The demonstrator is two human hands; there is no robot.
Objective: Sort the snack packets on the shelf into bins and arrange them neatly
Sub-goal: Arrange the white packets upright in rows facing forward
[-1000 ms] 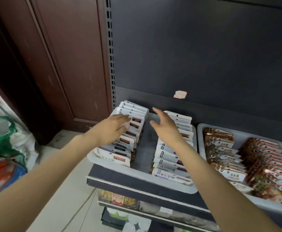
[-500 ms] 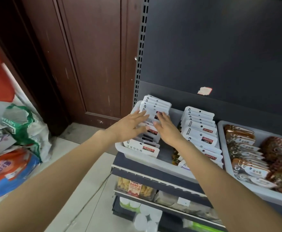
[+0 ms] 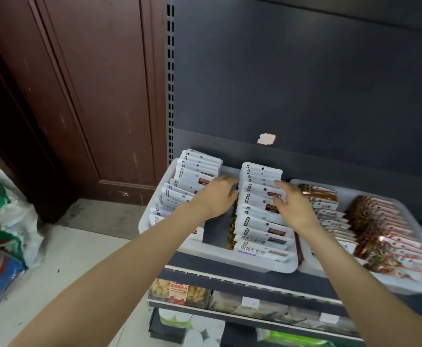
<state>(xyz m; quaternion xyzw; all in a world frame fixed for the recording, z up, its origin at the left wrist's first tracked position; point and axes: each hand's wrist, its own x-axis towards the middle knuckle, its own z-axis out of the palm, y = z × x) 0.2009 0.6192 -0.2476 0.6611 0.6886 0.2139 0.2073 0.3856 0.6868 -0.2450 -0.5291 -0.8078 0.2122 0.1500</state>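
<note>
Snack packets [image 3: 261, 216] stand in two white rows inside the white bin [image 3: 250, 261] on the shelf; your left hand [image 3: 217, 194] lies with relaxed fingers on the left row [image 3: 187, 181], gripping nothing; your right hand [image 3: 292, 204], fingers spread loose, touches the right row just ahead of it; press both rows from their sides, gently, so the packets stand square and none tips over.

We see a shop: a slotted metal shelving unit [image 3: 170, 78] holds white bins [image 3: 230, 256] of snack packets [image 3: 262, 196], price-tagged goods [image 3: 178, 291] below.
</note>
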